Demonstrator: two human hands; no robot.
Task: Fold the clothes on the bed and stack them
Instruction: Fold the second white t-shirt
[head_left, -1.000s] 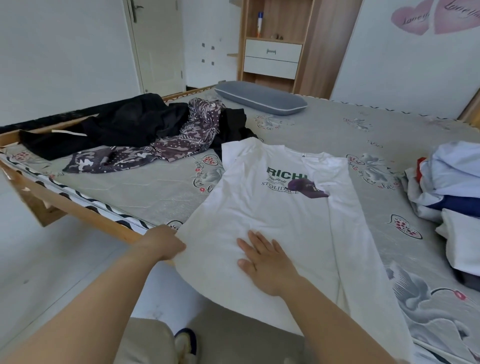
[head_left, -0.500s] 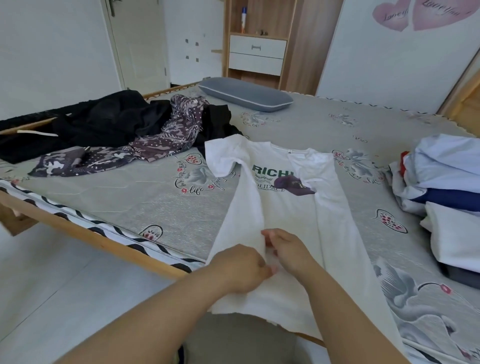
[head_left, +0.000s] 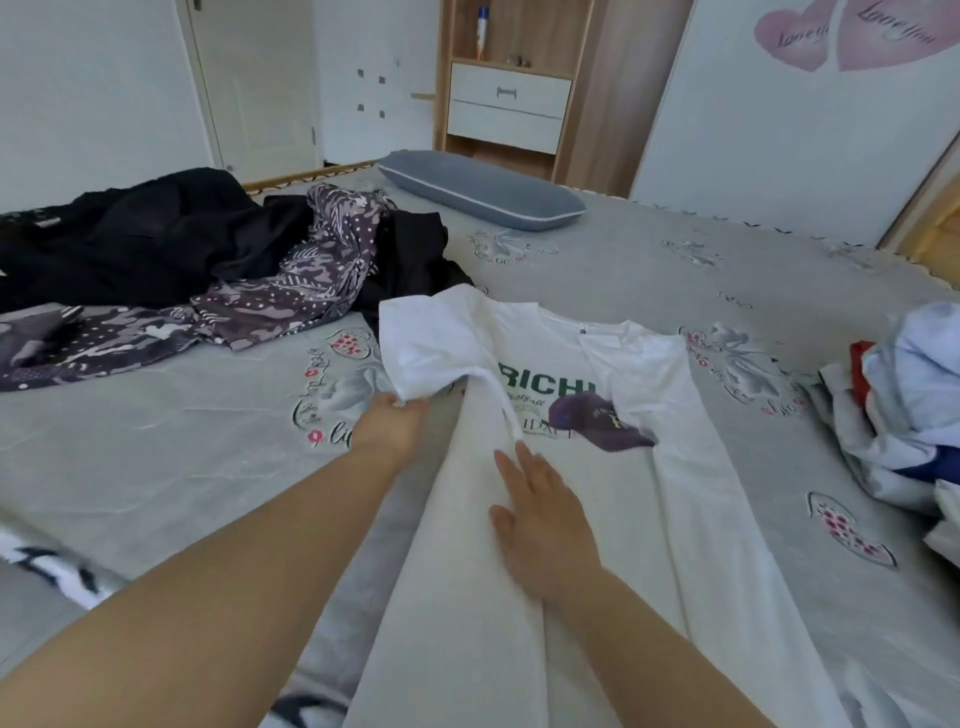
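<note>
Folding the white T-shirt (head_left: 597, 467) lengthwise on the bed (head_left: 156, 467).

Your left hand (head_left: 387, 426) grips the left sleeve's edge, probably to bring it inward; your right hand (head_left: 540, 519) lies flat, fingers (head_left: 511, 462) straight, pinning the folded side so the crease holds.

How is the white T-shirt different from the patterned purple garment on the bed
The white T-shirt is plain white with a green print; the patterned purple garment is dotted and mottled. The T-shirt lies spread out, its side folded in, under the left hand and right hand; the purple garment lies crumpled and untouched. Both rest on the bed.
</note>
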